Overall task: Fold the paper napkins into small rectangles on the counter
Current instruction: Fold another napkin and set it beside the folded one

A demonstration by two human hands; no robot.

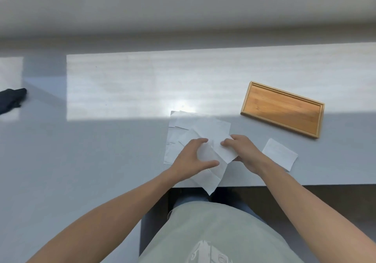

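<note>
A white paper napkin point(213, 161) lies partly folded near the counter's front edge, one corner hanging over the edge. My left hand point(193, 159) grips its left side between thumb and fingers. My right hand point(246, 152) pinches its folded right end. Behind them lies a loose pile of unfolded white napkins point(205, 124). One napkin folded into a small rectangle point(279, 154) rests on the counter just right of my right hand.
An empty shallow wooden tray point(282, 109) sits at the right, behind the folded napkin. A dark cloth-like object point(11, 100) lies at the far left. The grey counter point(122, 91) ends at a front edge just below my hands.
</note>
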